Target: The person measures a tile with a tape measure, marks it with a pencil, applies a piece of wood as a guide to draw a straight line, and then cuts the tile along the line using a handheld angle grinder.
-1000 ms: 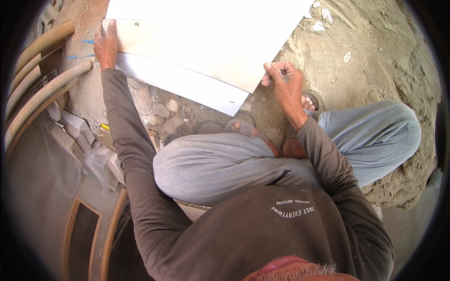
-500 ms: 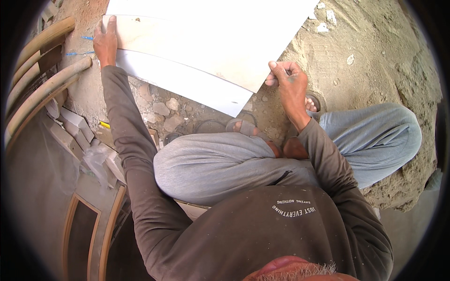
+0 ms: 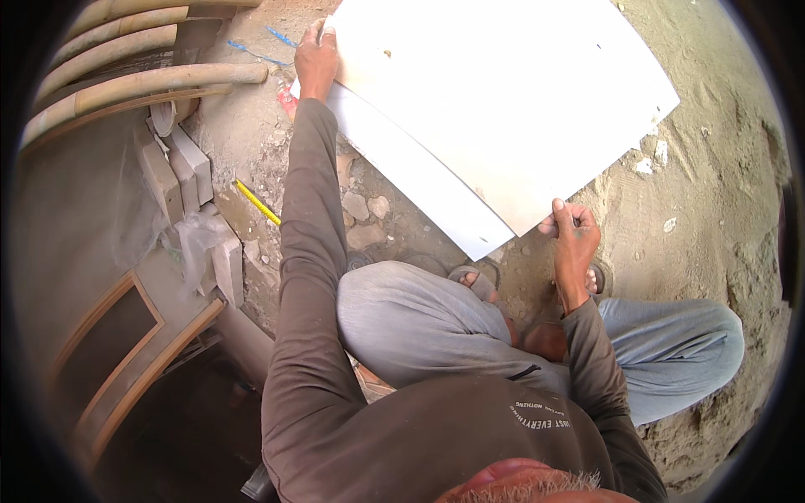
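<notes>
A large pale sheet [image 3: 503,101], thin and bright with glare, lies at a slant in front of me over a second white sheet [image 3: 402,172] that shows along its near left side. My left hand [image 3: 317,65] is closed on the left edge of the pale sheet, thumb on top and the other fingers partly hidden. Near the corner closest to me, my right hand [image 3: 575,247] pinches the right edge between thumb and fingers. Both forearms reach forward, the left one farther out.
Bamboo poles [image 3: 159,80] and stacked pale blocks [image 3: 189,163] stand at the left. A yellow tape measure blade [image 3: 257,201] and blue strings [image 3: 251,52] lie on the dusty ground. Stones [image 3: 360,208] are scattered by my sandalled feet; a sandy mound [image 3: 729,251] rises at right.
My view has swung left, so the scene sits farther right and lower. The sheet's far right corner and more of the yellow blade now show. Both hands keep their hold.
</notes>
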`<state>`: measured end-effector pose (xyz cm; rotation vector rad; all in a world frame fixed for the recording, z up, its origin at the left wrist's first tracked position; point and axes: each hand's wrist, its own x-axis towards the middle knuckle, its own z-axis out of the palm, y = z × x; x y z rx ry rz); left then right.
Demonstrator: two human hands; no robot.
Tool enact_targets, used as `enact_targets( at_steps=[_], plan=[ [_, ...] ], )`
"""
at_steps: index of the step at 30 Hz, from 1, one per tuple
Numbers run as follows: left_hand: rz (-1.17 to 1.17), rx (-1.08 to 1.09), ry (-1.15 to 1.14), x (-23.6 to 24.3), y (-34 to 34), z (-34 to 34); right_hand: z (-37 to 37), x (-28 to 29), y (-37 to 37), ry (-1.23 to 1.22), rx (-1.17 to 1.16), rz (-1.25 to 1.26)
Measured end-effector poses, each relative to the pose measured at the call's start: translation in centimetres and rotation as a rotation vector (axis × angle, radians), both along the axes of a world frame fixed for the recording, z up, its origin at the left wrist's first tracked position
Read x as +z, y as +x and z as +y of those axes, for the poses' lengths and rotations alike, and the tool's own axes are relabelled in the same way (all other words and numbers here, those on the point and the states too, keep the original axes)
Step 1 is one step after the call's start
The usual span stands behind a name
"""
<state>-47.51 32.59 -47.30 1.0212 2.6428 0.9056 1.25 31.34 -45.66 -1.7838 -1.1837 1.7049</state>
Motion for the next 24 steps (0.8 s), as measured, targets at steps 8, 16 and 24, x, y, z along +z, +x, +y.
enact_targets(
  at_steps=[8,16,24],
  plan=[
    [0.129,-0.048,0.018,-0.4,-0.8,1.2,0.2,0.5,-0.2,-0.023,-0.002,0.008],
    [0.038,-0.034,0.01,-0.1,-0.5,2.0,0.3,0.4,-0.1,-0.006,0.009,-0.009],
    [0.091,-0.037,0.027,-0.3,-0.6,1.9,0.2,0.2,-0.1,-0.005,0.009,-0.015]
  ],
)
